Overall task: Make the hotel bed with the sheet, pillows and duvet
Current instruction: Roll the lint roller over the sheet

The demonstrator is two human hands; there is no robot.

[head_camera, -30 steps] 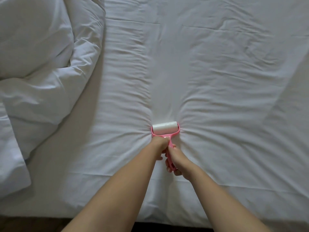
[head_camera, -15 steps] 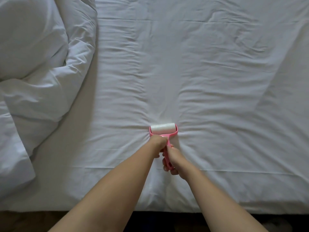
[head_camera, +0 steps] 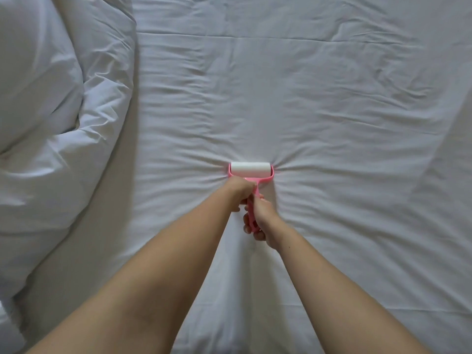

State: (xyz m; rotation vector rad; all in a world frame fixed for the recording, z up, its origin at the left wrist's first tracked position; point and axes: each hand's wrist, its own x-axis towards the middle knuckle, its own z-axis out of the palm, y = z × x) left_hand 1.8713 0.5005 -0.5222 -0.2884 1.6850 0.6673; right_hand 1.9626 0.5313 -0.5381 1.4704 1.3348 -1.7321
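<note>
Up close, two bare forearms (head_camera: 178, 264) reach out from the bottom of the view over the bed (head_camera: 370, 290), meeting at a pink lint roller (head_camera: 251, 172) pressed on the white sheet (head_camera: 332, 118). The right hand (head_camera: 263, 218) is the nearer of the two. Its grip is clamped round the lower end of the roller's pink handle (head_camera: 256, 194), with the fingers curled under it and their tips showing on the left side. Just beyond, the left hand (head_camera: 240, 187) takes the handle higher up, where the stem meets the fork (head_camera: 265, 178). Its grip too is closed tight on the plastic, knuckles up. The two hands touch, one directly ahead of the other along the handle.

Past the left hand, the pink fork carries a white roll (head_camera: 250, 168) lying crosswise, flat on the sheet near the middle of the bed. Creases fan out from both ends of the roll to left and right, and the cloth dips around it.

The sheet covers the bed across the view, rumpled in long ripples that run mostly side to side. A straight fold line crosses it farther up, near the top, and a darker, shadowed band slants down the right edge.

To the left, the white duvet (head_camera: 51, 129) lies bunched in a thick heap along the side of the bed, on top of the sheet, well apart from the roller and both hands. Its folds swell largest toward the far left corner.
</note>
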